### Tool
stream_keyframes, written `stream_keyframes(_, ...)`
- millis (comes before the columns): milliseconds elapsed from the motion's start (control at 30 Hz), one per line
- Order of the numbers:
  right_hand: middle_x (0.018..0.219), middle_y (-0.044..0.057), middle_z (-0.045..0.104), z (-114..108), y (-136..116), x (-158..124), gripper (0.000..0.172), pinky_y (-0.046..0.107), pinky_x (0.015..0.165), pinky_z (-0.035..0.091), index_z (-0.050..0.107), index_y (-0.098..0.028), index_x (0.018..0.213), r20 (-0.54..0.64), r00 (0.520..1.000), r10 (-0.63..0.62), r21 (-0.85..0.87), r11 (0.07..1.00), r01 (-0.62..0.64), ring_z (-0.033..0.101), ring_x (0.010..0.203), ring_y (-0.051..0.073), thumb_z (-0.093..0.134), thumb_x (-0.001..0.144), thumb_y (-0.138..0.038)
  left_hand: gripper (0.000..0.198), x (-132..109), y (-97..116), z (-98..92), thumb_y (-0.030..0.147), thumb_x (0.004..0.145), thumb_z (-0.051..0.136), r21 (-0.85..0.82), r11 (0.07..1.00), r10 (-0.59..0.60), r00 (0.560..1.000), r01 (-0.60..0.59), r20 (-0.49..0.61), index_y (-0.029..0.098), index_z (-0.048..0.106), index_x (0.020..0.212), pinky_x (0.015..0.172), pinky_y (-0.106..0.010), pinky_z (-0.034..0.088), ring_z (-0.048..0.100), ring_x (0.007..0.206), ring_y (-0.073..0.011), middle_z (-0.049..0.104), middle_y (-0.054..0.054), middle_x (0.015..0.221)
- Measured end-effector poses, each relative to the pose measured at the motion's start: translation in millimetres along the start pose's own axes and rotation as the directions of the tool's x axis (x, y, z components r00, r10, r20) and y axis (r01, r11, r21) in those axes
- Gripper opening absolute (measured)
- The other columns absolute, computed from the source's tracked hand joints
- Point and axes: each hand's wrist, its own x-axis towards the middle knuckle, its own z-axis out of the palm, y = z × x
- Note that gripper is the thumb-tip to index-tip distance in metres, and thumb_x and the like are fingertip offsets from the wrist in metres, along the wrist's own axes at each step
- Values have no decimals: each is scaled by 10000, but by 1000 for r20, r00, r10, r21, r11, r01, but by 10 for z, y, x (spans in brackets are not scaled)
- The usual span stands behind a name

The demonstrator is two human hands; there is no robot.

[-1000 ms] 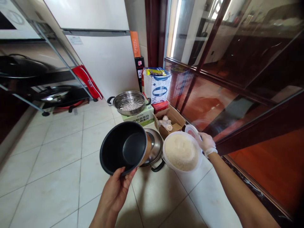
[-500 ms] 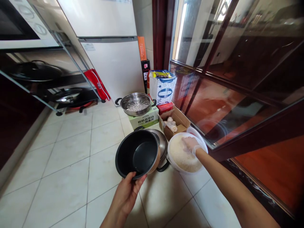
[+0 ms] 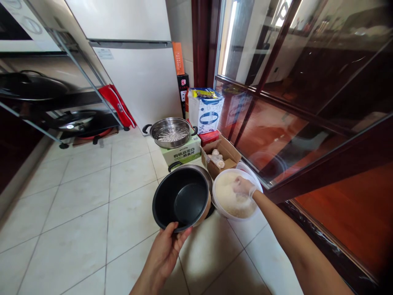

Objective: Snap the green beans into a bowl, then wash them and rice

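My left hand grips the near rim of a black-lined inner pot, thumb inside and fingers underneath. The pot is tilted toward me, and its inside looks bare. To its right, a white plastic tub of rice stands on the floor. My right hand is down at the rice with its fingers curled; whatever they hold is hidden. A pale, translucent band shows at that wrist. Behind the inner pot, a steel pot with black handles is partly covered.
A steel steamer tray rests on a green box. Beside it are an open cardboard box with wrapped items, and a blue-white carton. The fridge stands behind, a shelf rack left, a glass door right.
The inner pot has shifted slightly right, covering more of the steel pot. My right hand remains at the rice, its fingers slightly more curled. The view has turned a little.
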Motion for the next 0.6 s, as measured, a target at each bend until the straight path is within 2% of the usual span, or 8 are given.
stream_keyframes(133,521,-55,497,-24,94,79,275,215,474,325,557,-148,867,60,998,16,82,996,-21,433,448,80,601,602,-204,126,29,-39,-11,-10,804,428,15,1000,1,1000,-2,29,102,485,806,487,-216,571,628,510,-119,631,-62,668)
stream_keyframes(267,480,-51,461,-147,103,5,122,211,439,307,544,-162,717,144,989,-31,230,973,-3,404,425,80,518,639,-252,129,16,-77,12,-12,794,439,6,1000,7,1000,-8,22,105,487,819,491,-219,567,625,506,-124,628,-64,652)
stream_keyframes(333,463,-34,452,-214,114,-82,144,228,435,307,524,-186,616,190,977,-100,318,947,35,400,427,93,495,652,-323,132,-13,-113,34,-11,777,456,-15,1000,-8,1000,8,29,96,499,841,487,-218,560,619,500,-128,623,-71,642)
stream_keyframes(400,437,-12,443,-242,196,-118,256,269,424,306,502,-212,537,239,955,-173,397,915,67,385,399,112,488,659,-436,158,-21,-159,58,-4,757,478,-35,999,-12,999,14,52,82,503,888,483,-224,553,613,498,-133,626,-87,664)
stream_keyframes(433,439,7,457,-231,265,-96,306,296,428,316,511,-225,541,240,953,-186,447,892,62,397,391,125,473,670,-500,194,-6,-182,70,7,752,486,-39,999,-10,996,14,84,80,494,932,491,-238,554,616,509,-137,633,-98,700)
stream_keyframes(467,471,41,501,-205,343,-49,314,324,453,339,545,-230,560,213,967,-140,578,816,-10,440,406,140,519,648,-530,245,19,-201,81,9,747,482,-48,999,-5,995,10,96,85,479,980,491,-247,552,615,510,-139,634,-98,721)
stream_keyframes(533,564,127,580,-133,481,67,311,372,512,370,599,-230,597,182,983,-24,722,682,-117,547,484,180,580,609,-541,324,78,-233,91,16,741,468,-49,999,1,992,5,123,94,443,1055,487,-253,543,612,508,-140,630,-95,740)
stream_keyframes(600,643,183,620,-89,543,100,332,391,557,389,624,-227,630,128,991,-34,785,615,-80,609,561,208,567,626,-554,364,109,-266,81,21,740,458,-19,1000,5,990,-3,144,104,419,1092,484,-252,536,614,517,-144,623,-88,743)
